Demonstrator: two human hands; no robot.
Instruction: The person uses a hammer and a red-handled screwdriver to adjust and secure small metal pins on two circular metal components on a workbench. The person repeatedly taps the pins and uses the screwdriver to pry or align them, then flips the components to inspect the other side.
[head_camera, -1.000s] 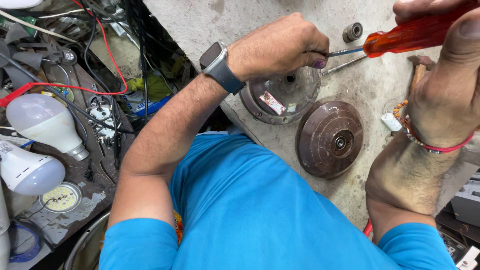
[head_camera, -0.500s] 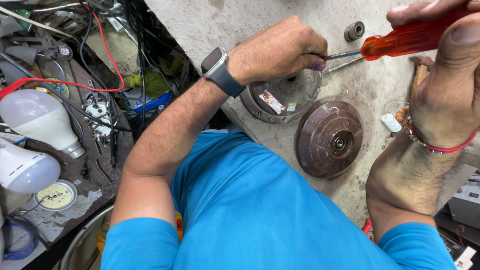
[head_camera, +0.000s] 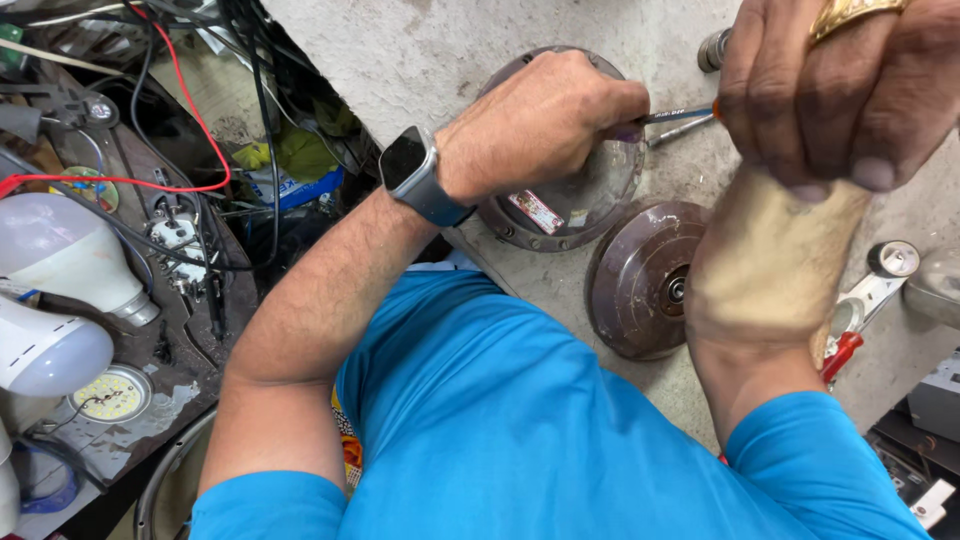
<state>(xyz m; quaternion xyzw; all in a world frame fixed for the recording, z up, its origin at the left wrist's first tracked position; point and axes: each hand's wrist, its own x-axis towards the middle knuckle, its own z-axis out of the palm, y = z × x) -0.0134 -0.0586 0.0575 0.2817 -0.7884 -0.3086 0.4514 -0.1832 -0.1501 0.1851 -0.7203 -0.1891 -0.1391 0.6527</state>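
Slab: the grey stone slab (head_camera: 420, 60) fills the upper middle of the frame.
Motor housing: round, brown, with a sticker (head_camera: 575, 205), upper centre, lying on the slab.
Cover: the brown round cover (head_camera: 640, 285) lies just right of and below it.
My left hand: (head_camera: 540, 125) curled on top of the housing, fingertips pinching the screwdriver shaft (head_camera: 675, 115).
My right hand: (head_camera: 830, 85) upper right, fingers wrapped tight round the screwdriver handle, which is almost hidden.
Bulbs: white bulbs (head_camera: 60, 260) at the left edge.
Watch: (head_camera: 415, 170) on my left wrist.

Bulbs (head_camera: 55, 300) left of motor housing (head_camera: 570, 190)
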